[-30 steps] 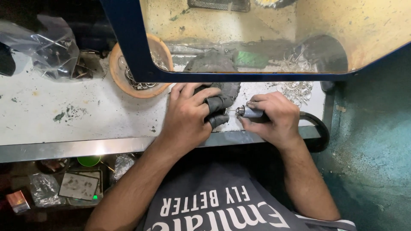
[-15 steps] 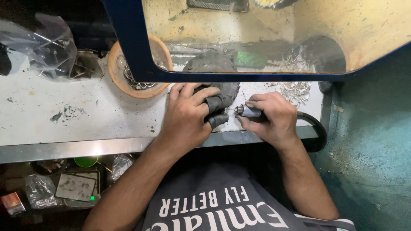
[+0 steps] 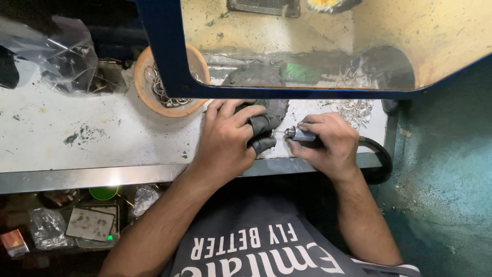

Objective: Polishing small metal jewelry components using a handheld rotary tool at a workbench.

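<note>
the white workbench (image 3: pixel 92 138) carries a blue-framed dusty shield (image 3: pixel 328 46) and a tan bowl (image 3: pixel 146 90) holding metal rings. the left hand (image 3: pixel 228 138) has its fingers curled and pressed together, with dark covers on two fingertips, beside a dark cloth (image 3: pixel 274 110). the right hand (image 3: pixel 328 143) pinches a small rotary tool (image 3: pixel 300 135) at the bench front edge; its tip meets the left fingertips

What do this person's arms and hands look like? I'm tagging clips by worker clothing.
Both forearms are bare, no sleeves reaching them. The left hand wears dark grey finger covers on thumb and forefinger; the right hand is bare. No rings, watch or markings show.
</note>
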